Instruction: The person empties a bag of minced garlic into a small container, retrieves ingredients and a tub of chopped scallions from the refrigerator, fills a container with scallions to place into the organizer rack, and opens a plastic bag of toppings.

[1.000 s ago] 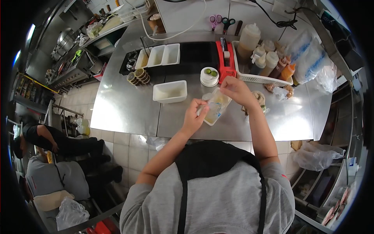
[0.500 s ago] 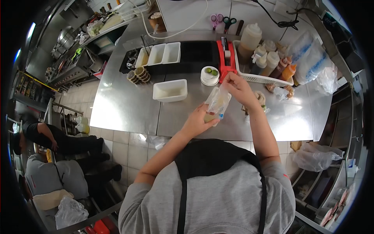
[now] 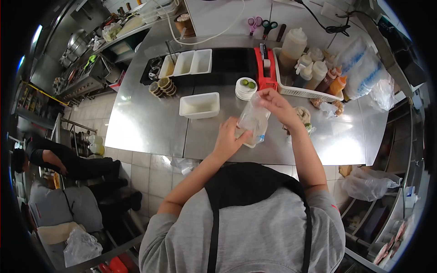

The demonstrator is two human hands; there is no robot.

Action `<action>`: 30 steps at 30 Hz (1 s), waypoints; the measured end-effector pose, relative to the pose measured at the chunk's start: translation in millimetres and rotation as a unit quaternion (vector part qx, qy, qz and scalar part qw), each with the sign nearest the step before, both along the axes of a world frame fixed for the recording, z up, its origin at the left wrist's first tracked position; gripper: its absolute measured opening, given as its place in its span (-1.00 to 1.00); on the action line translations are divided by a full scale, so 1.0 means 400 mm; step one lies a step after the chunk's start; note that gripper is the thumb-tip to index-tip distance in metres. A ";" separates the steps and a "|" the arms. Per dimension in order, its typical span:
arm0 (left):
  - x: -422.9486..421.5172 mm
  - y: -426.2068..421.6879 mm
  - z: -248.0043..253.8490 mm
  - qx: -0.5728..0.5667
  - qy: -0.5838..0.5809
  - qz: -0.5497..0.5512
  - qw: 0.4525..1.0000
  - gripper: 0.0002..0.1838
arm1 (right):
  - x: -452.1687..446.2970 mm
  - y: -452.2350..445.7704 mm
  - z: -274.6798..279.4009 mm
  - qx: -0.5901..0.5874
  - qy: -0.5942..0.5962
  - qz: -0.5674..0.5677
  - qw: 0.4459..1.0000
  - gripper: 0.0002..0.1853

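A clear plastic bag (image 3: 253, 119) with a small blue mark is between my hands, above the steel table. My right hand (image 3: 278, 107) pinches the bag's upper edge. My left hand (image 3: 229, 138) is closed on the bag's lower left side, thumb pointing right. Under the bag shows part of a white rectangular tub (image 3: 250, 145), mostly hidden by the bag and my fingers. Just beyond my right hand stands a stack of small white dishes (image 3: 246, 94), with green limes (image 3: 247, 83) in the top one. Another white tub (image 3: 199, 106) sits to the left.
A white basket (image 3: 314, 94) of squeeze bottles stands at back right, beside a red tape dispenser (image 3: 266, 68). White bins (image 3: 185, 63) line the back left, near stacked small cups (image 3: 163, 86). A person in dark clothes (image 3: 63, 157) is at far left.
The plastic bag is opened out wider and flatter over the white tub. My right hand has shifted slightly down, and my left hand's fingers have moved a little up and left.
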State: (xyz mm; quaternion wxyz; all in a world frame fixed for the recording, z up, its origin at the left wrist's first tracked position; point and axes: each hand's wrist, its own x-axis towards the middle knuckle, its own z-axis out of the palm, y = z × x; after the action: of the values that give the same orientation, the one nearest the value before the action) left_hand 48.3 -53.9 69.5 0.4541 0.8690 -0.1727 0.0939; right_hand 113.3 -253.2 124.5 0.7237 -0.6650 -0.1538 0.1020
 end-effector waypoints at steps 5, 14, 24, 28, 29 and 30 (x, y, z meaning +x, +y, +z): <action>0.014 -0.005 -0.011 -0.055 -0.106 0.015 0.993 -0.55 | 0.003 -0.049 -0.015 -0.133 -0.067 -0.021 0.989 -0.81; -0.043 -0.026 -0.008 0.039 -0.060 0.048 0.996 0.11 | 0.040 -0.090 -0.091 0.024 0.032 -0.093 0.995 -0.73; -0.038 -0.046 0.059 -0.010 0.109 0.017 0.994 0.16 | -0.021 -0.148 -0.139 0.359 0.176 -0.157 0.903 -0.64; -0.017 -0.047 0.011 0.078 0.113 0.017 0.990 0.13 | -0.047 -0.206 -0.149 0.465 0.188 -0.132 0.855 -0.60; -0.022 -0.050 0.010 0.068 0.089 0.011 0.994 0.12 | -0.048 -0.222 -0.151 0.478 0.175 -0.147 0.848 -0.60; -0.023 -0.052 0.009 0.059 0.067 0.005 0.996 0.12 | -0.058 -0.234 -0.165 0.491 0.164 -0.163 0.840 -0.59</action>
State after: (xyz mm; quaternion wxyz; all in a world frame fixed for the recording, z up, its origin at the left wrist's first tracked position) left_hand 39.0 -74.7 72.9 0.4120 0.8995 -0.1428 0.0275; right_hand 90.1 -347.0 58.6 0.9763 -0.2112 0.0476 0.0017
